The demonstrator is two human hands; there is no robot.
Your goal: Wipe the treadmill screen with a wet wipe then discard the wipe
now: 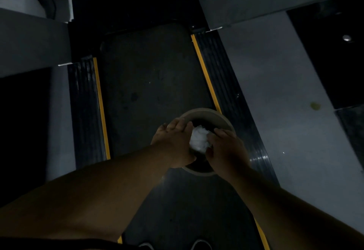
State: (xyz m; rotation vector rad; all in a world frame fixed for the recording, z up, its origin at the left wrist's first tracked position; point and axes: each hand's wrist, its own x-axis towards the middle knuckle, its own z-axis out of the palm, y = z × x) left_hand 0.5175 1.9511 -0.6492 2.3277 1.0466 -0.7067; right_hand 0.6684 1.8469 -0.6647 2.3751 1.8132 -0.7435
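Note:
A crumpled white wet wipe (pixel 199 140) sits between my two hands, right over the dark opening of a round pale-rimmed bin (pixel 208 114). The bin stands on the treadmill belt (pixel 149 84). My left hand (pixel 175 141) lies over the bin's left rim, fingers against the wipe. My right hand (pixel 226 147) pinches the wipe from the right side. The treadmill screen is out of view. The scene is dim.
Yellow stripes (pixel 204 76) and ribbed black side rails (pixel 84 111) border the belt. Grey treadmill handrail arms (pixel 33 42) cross the upper left and upper right. Shoe tips (pixel 199 245) show at the bottom edge. Pale floor tiles (pixel 275 84) lie to the right.

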